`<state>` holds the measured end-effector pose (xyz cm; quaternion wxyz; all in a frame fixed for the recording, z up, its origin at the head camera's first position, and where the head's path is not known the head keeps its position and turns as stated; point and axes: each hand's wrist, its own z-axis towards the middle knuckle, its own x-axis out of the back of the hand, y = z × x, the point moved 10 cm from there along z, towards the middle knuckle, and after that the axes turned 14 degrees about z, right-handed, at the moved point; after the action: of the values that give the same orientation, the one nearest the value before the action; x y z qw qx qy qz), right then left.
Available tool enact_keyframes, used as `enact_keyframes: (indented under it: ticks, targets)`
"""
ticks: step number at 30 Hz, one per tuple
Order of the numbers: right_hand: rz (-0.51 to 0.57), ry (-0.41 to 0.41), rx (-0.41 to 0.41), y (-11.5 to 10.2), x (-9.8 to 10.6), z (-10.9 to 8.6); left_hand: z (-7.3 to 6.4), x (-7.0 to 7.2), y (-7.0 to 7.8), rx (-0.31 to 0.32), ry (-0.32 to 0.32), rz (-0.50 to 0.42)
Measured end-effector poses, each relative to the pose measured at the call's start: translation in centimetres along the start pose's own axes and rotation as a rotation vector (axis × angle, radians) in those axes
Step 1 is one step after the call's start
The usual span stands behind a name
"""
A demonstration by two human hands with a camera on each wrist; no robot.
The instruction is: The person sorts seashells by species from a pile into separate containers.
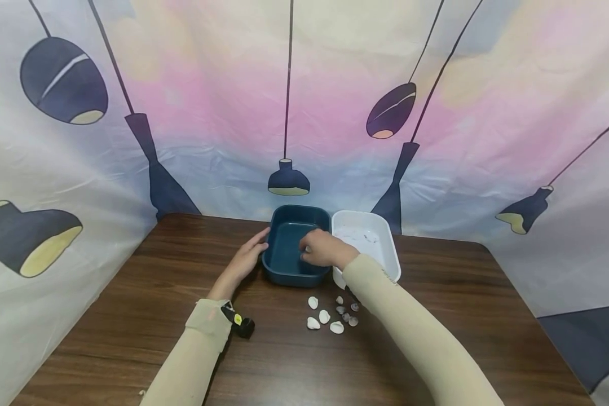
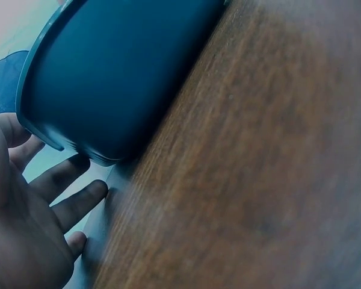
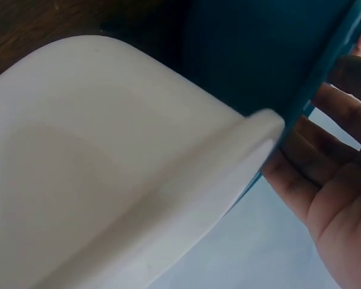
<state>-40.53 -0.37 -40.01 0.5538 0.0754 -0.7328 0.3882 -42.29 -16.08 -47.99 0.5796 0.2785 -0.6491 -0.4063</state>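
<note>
A dark teal tray [image 1: 290,279] stands at the table's far side, with a white tray [image 1: 393,259] close against its right. At the teal tray's left wall, my left hand [image 1: 245,260] touches near the rim with its fingers spread, as the left wrist view shows. Over the inside of the teal tray is my right hand [image 1: 323,248], its fingers bent downward. A small pale spot shows by those fingertips; whether it is something held cannot be made out. In the right wrist view the teal rim hides the fingertips.
Several white seashells [image 1: 324,317] and several smaller purplish-grey shells [image 1: 346,317] lie on the brown wooden table [image 1: 274,361] in front of the trays. A cloth printed with lamps [image 1: 223,113] hangs behind the table's far edge. My right forearm [image 1: 411,316] passes beside the shells.
</note>
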Motion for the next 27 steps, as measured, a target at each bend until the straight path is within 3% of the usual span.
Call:
enact_keyframes:
  ticks: [10,19,22,27]
  targets:
    - [-0.053,-0.092,-0.080,-0.1,-1.7,0.7,-0.2,0.1,0.0,0.015,-0.004,-0.011]
    - [-0.073,-0.107,-0.121,0.3,-2.6,0.5,-0.8,0.2,0.9,0.033,-0.027,-0.031]
    - [-0.050,-0.097,-0.104,0.5,-2.5,0.3,-0.3,0.0,0.0,0.016,-0.008,-0.032]
    - [-0.004,-0.054,-0.029,0.3,-1.5,-0.3,-0.2,0.0,0.0,0.001,-0.001,-0.021]
